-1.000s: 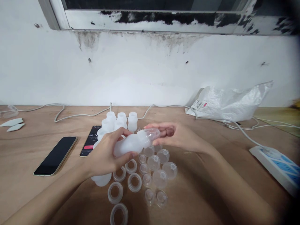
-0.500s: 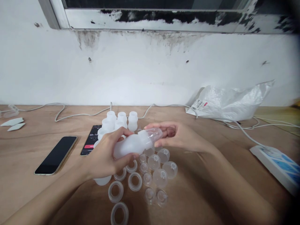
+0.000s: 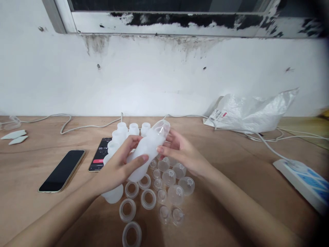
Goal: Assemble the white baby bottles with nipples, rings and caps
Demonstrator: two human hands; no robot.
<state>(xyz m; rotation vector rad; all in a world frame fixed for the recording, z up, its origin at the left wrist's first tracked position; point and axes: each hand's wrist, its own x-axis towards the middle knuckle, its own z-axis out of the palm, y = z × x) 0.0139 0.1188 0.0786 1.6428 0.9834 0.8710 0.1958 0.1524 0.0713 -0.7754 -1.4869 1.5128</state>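
Observation:
A frosted white baby bottle [image 3: 142, 158] with a clear dome cap [image 3: 162, 128] on its top is held tilted, cap end up and to the right. My left hand [image 3: 120, 163] is wrapped round the bottle's body. The fingers of my right hand [image 3: 180, 149] close round its neck, just below the cap; the far fingertips are partly hidden. Several frosted bottles [image 3: 118, 137] stand behind my left hand. Below the held bottle lie several screw rings [image 3: 148, 199], with small clear nipples [image 3: 161, 196] and clear dome caps [image 3: 175, 195] to their right.
Two phones lie on the left: a dark one [image 3: 61, 171] and one with a lit timer [image 3: 99, 156]. A white power strip [image 3: 303, 181] sits at the right edge. At the back right is a crumpled plastic bag [image 3: 246, 111]. A white cable [image 3: 97, 126] runs along the wall.
The held bottle has tipped more upright, its cap end rising and moving left. My right hand has shifted from the cap's tip down to the bottle's neck.

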